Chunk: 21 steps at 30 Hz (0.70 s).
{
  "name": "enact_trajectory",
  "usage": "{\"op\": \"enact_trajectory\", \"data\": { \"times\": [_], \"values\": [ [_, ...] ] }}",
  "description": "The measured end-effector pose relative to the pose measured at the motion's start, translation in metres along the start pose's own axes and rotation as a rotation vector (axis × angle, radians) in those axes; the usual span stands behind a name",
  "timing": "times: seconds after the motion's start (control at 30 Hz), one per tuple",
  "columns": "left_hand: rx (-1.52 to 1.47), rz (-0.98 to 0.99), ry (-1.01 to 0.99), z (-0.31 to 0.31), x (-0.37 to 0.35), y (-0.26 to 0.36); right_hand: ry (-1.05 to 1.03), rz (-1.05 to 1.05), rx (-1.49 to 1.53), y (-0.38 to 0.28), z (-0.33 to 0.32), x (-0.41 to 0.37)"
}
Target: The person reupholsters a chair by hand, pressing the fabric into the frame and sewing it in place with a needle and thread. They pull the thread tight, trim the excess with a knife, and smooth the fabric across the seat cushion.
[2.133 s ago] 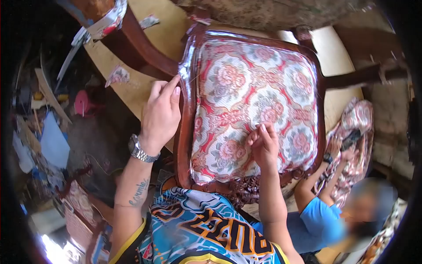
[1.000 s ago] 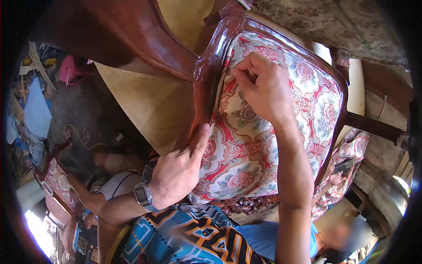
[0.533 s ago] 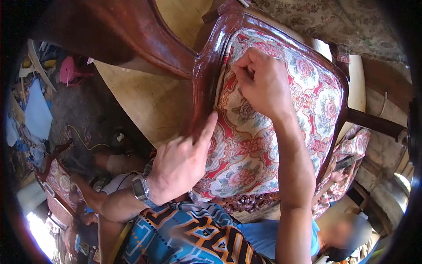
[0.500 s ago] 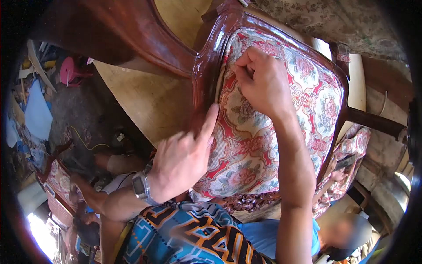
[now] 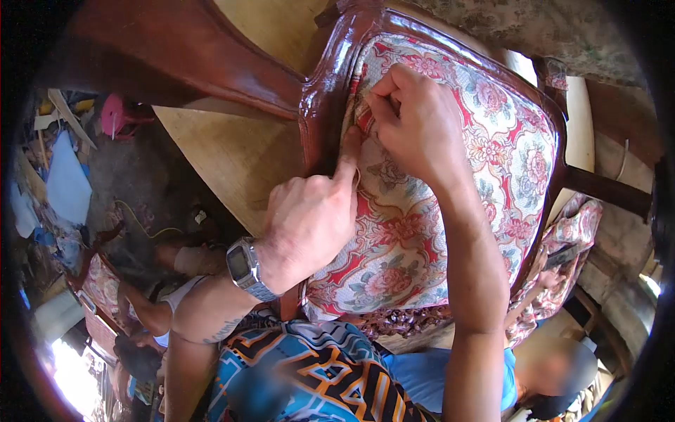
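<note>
A floral upholstered panel (image 5: 394, 232) sits in a glossy dark wooden frame (image 5: 323, 105). My left hand (image 5: 309, 218), with a watch (image 5: 242, 264) on the wrist, points its index finger along the seam between the fabric and the wood, fingertip pressed at the edge. Just above the fabric near its upper left edge, my right hand (image 5: 422, 130) is closed, thumb and index finger pinched by the border. What the pinch holds is too small to make out.
A person in a blue shirt (image 5: 422, 373) is at the bottom right, near more floral fabric (image 5: 580, 225). Another person's arm (image 5: 148, 309) shows at lower left. A pink stool (image 5: 116, 116) and scattered scraps (image 5: 67, 176) lie left. A plain board (image 5: 218, 155) is behind the frame.
My left hand has moved up and right along the seam, its fingertip now closer to my right hand. My right hand has shifted slightly up. The view has moved a little.
</note>
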<state>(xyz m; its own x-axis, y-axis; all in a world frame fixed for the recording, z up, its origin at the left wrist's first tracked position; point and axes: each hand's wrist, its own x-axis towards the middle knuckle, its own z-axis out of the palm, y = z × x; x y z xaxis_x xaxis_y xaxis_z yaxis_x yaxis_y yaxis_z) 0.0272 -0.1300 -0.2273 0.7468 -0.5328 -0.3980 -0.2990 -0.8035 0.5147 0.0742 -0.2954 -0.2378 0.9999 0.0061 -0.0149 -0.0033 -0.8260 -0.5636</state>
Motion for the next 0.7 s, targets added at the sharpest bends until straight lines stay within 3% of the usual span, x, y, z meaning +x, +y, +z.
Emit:
{"op": "enact_trajectory", "data": {
  "times": [0.33,0.7],
  "values": [
    [0.038,0.000,0.020,-0.002,-0.001,0.003,-0.066,0.036,-0.039,-0.001,-0.003,0.005],
    [-0.007,-0.033,0.008,-0.005,-0.003,0.008,-0.161,-0.246,-0.022,0.011,-0.011,0.018]
  ]
}}
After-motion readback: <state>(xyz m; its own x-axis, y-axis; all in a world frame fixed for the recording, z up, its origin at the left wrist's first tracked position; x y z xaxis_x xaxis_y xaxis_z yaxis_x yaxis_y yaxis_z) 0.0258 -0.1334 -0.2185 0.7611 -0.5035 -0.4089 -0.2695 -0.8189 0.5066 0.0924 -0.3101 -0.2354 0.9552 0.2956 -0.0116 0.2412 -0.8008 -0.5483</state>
